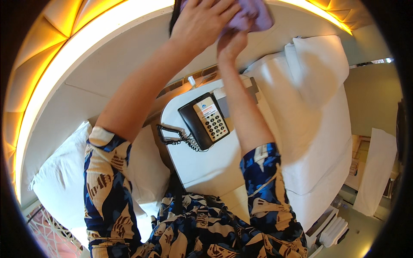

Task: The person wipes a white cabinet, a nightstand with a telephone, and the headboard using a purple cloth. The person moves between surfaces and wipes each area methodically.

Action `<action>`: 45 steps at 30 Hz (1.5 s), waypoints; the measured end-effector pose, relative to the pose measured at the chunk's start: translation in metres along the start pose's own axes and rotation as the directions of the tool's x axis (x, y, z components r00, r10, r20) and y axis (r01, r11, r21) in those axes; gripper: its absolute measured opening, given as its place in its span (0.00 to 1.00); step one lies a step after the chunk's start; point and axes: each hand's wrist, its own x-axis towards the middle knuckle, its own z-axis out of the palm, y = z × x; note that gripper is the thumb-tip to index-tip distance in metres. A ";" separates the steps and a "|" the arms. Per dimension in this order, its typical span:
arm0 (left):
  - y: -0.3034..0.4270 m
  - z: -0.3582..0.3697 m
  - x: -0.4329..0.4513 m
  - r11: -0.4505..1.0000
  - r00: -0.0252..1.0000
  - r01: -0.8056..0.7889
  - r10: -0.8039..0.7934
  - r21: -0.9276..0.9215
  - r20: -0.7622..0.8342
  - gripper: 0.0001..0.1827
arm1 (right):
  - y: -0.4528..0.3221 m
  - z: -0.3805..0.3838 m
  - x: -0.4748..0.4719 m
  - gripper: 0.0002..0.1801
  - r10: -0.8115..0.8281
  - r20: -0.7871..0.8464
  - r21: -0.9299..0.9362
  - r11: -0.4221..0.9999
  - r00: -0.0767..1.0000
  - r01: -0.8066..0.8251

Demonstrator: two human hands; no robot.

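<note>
Both arms reach up to the top edge of the head view. My right hand point(233, 45) is shut on a purple cloth point(255, 16), bunched above its fingers. My left hand point(201, 24) lies back-up beside the cloth, its fingertips against it; a dark object point(175, 17) shows at its left side, cut off by the frame, and whether the hand grips it cannot be told. Below the hands, a black desk telephone point(204, 122) with a light keypad panel rests on a white bedside table point(193, 164), its coiled black cord point(176, 138) hanging at the left edge.
Beds with white bedding point(309, 154) and pillows point(326, 71) flank the table. Behind it stands a pale headboard panel point(113, 71) under a glowing light strip point(58, 61). A white plug point(191, 81) sits at the wall behind the phone. White slippers point(334, 230) lie at the lower right.
</note>
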 end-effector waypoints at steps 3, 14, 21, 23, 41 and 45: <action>0.030 0.007 -0.056 0.988 0.987 0.007 0.018 -0.154 0.160 0.15 | 0.022 -0.022 -0.041 0.25 -0.087 -0.067 -0.430 0.902 0.994 0.050; 0.016 -0.093 -0.318 0.907 0.655 0.420 -0.276 -0.035 0.704 0.11 | 0.098 0.001 -0.219 0.16 0.340 0.166 -0.986 0.078 0.926 0.149; -0.016 -0.136 -0.312 0.786 0.661 0.617 -0.542 0.035 0.518 0.27 | 0.086 0.090 -0.228 0.18 0.318 0.416 -0.844 0.483 0.852 0.232; -0.033 -0.138 -0.252 0.671 0.695 0.705 -0.589 -0.230 0.412 0.29 | 0.063 0.125 -0.201 0.20 0.062 0.585 -0.691 0.560 0.809 0.457; -0.094 -0.082 -0.112 0.842 0.628 0.537 -0.438 0.049 0.644 0.34 | -0.098 0.008 0.127 0.30 0.080 0.444 -0.815 -0.377 0.893 0.439; -0.107 -0.080 -0.127 0.856 0.615 0.502 -0.452 0.121 0.647 0.34 | -0.106 -0.005 0.161 0.37 0.221 0.346 -0.803 -0.432 0.912 0.410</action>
